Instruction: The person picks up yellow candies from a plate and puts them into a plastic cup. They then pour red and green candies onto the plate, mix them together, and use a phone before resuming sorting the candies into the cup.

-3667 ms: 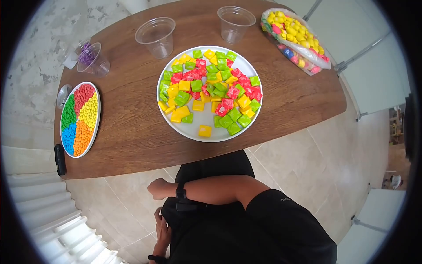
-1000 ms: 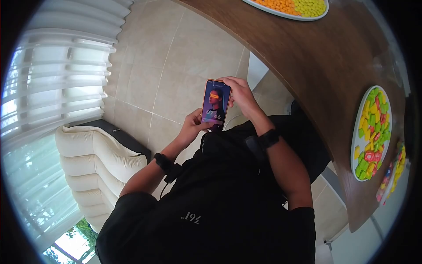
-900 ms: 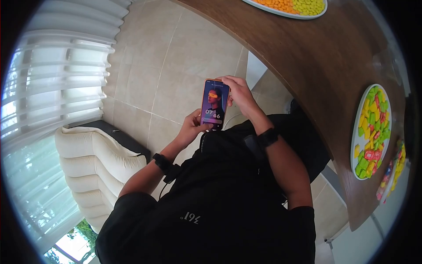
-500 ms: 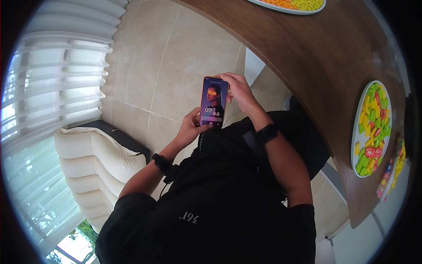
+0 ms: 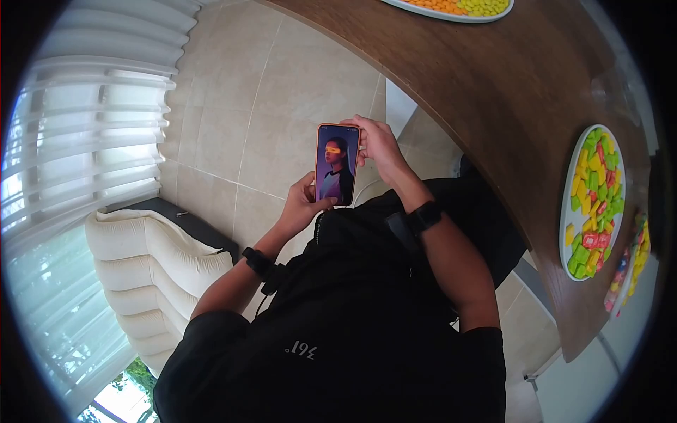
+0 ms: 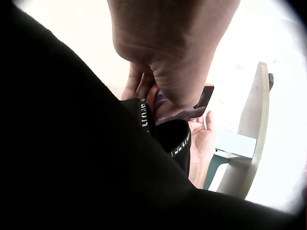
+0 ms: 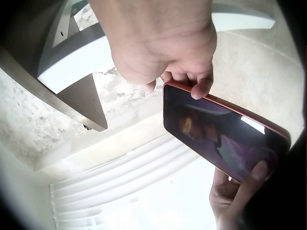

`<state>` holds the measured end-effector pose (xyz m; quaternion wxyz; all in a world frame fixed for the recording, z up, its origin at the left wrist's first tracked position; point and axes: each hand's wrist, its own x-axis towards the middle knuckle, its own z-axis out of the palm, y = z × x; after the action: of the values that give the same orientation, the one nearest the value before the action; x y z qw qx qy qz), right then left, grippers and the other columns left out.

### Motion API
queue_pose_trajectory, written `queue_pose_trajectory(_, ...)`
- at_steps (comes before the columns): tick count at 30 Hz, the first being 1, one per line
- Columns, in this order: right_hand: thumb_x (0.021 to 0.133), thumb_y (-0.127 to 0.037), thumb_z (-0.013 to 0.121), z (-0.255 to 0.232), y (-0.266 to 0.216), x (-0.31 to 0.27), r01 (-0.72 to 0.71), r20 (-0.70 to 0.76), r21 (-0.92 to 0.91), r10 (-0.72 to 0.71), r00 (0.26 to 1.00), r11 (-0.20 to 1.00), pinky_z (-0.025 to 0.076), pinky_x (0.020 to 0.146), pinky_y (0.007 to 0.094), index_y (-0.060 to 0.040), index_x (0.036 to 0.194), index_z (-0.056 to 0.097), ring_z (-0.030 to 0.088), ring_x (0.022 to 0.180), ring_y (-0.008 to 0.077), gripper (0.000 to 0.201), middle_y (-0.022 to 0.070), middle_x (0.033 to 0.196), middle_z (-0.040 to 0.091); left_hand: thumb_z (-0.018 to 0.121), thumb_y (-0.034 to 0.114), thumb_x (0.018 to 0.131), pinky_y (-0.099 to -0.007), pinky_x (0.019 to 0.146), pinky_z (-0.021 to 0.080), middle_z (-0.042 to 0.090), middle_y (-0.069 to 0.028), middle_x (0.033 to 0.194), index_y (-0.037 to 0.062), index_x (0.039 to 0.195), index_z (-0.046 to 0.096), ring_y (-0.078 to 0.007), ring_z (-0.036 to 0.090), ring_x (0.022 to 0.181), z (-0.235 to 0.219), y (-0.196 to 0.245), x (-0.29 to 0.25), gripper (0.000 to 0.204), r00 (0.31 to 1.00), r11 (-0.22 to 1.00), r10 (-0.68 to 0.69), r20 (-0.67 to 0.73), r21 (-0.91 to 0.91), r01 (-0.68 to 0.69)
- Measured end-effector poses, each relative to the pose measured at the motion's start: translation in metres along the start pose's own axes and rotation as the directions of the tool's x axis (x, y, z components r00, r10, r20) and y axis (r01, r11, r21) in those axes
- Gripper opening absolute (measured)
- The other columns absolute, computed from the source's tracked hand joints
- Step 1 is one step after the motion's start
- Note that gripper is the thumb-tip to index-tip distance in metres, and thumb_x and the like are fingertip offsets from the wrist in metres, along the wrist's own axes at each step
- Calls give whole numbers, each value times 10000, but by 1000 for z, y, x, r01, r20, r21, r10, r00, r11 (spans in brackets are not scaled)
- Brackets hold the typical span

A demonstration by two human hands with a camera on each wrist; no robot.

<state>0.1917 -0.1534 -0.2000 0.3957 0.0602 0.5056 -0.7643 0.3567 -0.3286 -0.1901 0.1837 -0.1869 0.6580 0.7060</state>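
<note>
A smartphone [image 5: 333, 173] in an orange case is held upright in front of the body, its screen lit with a picture of a person. My left hand [image 5: 303, 204] grips its lower end, thumb on the bottom of the screen. At the top corner, my right hand [image 5: 379, 146] holds the phone's edge between curled fingers. From the right wrist, the phone [image 7: 216, 136] lies slanted below the right hand [image 7: 168, 52], one fingertip on its rim. In the left wrist view the left hand [image 6: 172, 62] covers much of the phone [image 6: 205, 101].
To the right, a wooden table [image 5: 486, 84] bears a plate [image 5: 566, 240] of wrapped red, yellow and green sweets. Another plate [image 5: 486, 19] of small orange and yellow candies is cut off above. A cream padded seat [image 5: 134, 261] stands at left near white curtains [image 5: 127, 92].
Seconds ago the view faced the table, with both hands low at the lap. Both now hold the smartphone. Its clock has vanished from the screen, and the phone has shifted slightly left.
</note>
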Motion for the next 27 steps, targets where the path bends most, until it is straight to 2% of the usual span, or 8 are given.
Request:
queue_pose_trajectory(4, 1046, -333, 570, 0, 2, 0, 24, -15, 8, -24, 1000, 1000, 424, 476, 276, 22, 1110, 732, 609, 659, 112, 395, 56, 860, 707, 734, -40, 909, -275, 704, 567, 736, -57, 903, -14, 1368, 545, -109, 694, 764, 3, 4, 1, 497, 1000, 999, 9, -14, -42, -10)
queue_pose_trajectory(7, 1045, -320, 573, -2, 5, 2, 50, -15, 5, -50, 999, 999, 421, 474, 269, 18, 1108, 734, 616, 694, 108, 380, 58, 883, 710, 730, -15, 919, -269, 700, 563, 730, -49, 891, -2, 1333, 560, -108, 682, 742, 2, 3, 4, 447, 1000, 997, 1, -7, -80, -2)
queue_pose_trajectory(11, 1071, -325, 533, 0, 2, 0, 53, -16, -33, -54, 998, 998, 411, 510, 258, 32, 1163, 703, 581, 631, 94, 406, 47, 853, 703, 718, 5, 933, -265, 702, 560, 726, -43, 897, 11, 1295, 568, -107, 675, 743, 5, 6, 4, 392, 1000, 999, -1, -14, -54, 0)
queue_pose_trajectory(17, 1067, -294, 561, 1, 1, -2, 54, -17, -58, -55, 998, 997, 391, 503, 242, 10, 1143, 714, 550, 612, 74, 349, 15, 806, 665, 709, 43, 960, -270, 740, 561, 732, -50, 1005, 24, 1283, 567, -105, 691, 834, 9, 6, 4, 353, 1000, 997, 18, 17, -75, -17)
queue_pose_trajectory(20, 1066, -302, 563, 2, 3, -2, 60, -28, -63, -62, 998, 996, 384, 499, 239, 5, 1132, 719, 552, 617, 74, 351, 15, 818, 674, 670, 93, 997, -275, 770, 564, 731, -52, 1057, 26, 1291, 570, -115, 707, 914, 15, 10, 5, 318, 999, 998, -15, -49, -61, 12)
queue_pose_trajectory(22, 1042, -314, 598, 4, 6, -1, 89, -53, -27, -90, 994, 996, 386, 448, 244, -16, 1010, 743, 535, 532, 71, 333, 11, 737, 657, 604, 144, 1038, -293, 823, 577, 725, -52, 1111, 31, 1315, 571, -127, 715, 980, 16, 12, 7, 301, 996, 984, -68, -51, -171, 59)
queue_pose_trajectory(27, 1042, -322, 601, 3, 10, 1, 69, -77, -44, -72, 994, 997, 373, 438, 247, -38, 915, 721, 530, 519, 67, 333, -9, 676, 614, 518, 153, 1054, -318, 897, 585, 710, -57, 1169, 47, 1343, 570, -138, 716, 1007, 19, 13, 8, 312, 995, 975, -68, -71, -218, 51)
